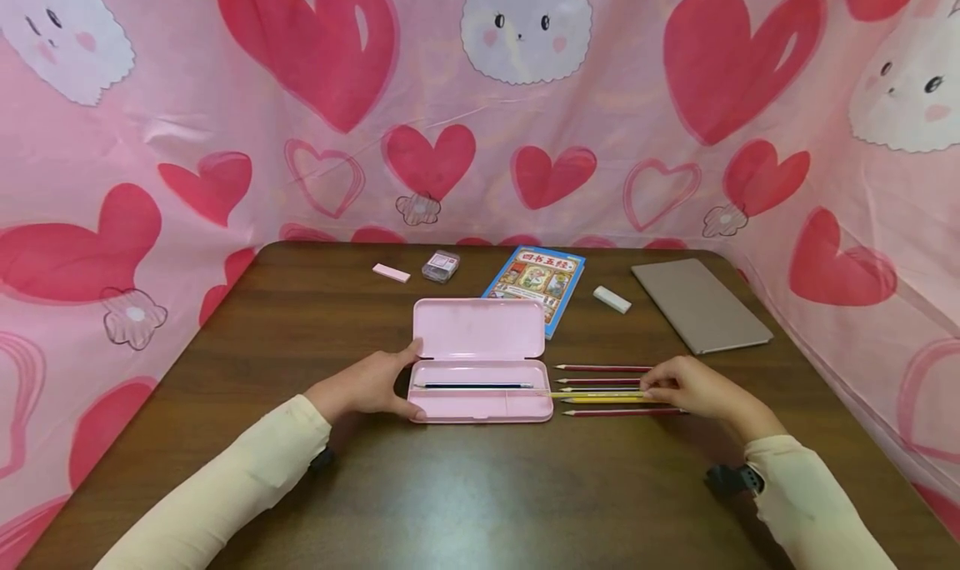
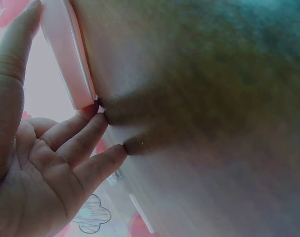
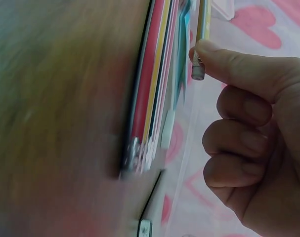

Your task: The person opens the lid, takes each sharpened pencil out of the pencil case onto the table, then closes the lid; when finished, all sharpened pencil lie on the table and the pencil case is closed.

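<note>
Head view: the right hand (image 1: pixel 701 393) pinches a yellow pencil (image 1: pixel 600 395) near its eraser end, right of centre in the frame. Its long axis runs left-right, tip pointing left toward the right rim of the pink pencil case (image 1: pixel 461 406). The case, mid-frame, is unfolded; one dark pencil (image 1: pixel 476 386) lies left-right inside, tip left. The left hand (image 1: pixel 367 382), fingers extended, touches the case's left end. Red pencils (image 1: pixel 622 412) lie nearby, tips left.
</note>
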`<state>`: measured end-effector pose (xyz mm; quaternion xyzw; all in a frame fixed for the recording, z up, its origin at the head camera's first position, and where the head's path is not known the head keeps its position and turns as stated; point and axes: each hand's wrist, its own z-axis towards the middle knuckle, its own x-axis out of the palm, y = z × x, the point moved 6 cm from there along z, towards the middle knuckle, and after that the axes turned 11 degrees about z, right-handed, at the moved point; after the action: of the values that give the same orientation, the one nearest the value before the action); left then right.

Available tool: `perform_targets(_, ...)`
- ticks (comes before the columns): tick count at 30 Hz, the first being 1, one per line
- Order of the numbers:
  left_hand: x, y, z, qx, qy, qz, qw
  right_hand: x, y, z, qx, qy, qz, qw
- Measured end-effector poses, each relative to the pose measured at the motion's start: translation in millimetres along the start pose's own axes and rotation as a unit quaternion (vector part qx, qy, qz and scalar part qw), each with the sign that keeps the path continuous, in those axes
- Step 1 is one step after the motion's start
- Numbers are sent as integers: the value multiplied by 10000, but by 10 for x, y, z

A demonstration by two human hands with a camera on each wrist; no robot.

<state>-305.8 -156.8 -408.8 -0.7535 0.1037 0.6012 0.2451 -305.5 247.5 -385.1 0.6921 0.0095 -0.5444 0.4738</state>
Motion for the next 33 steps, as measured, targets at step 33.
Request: perform_targets(33,10,34,1,-48,95,-103,9999,61,-264,-358,341,102,509,9981)
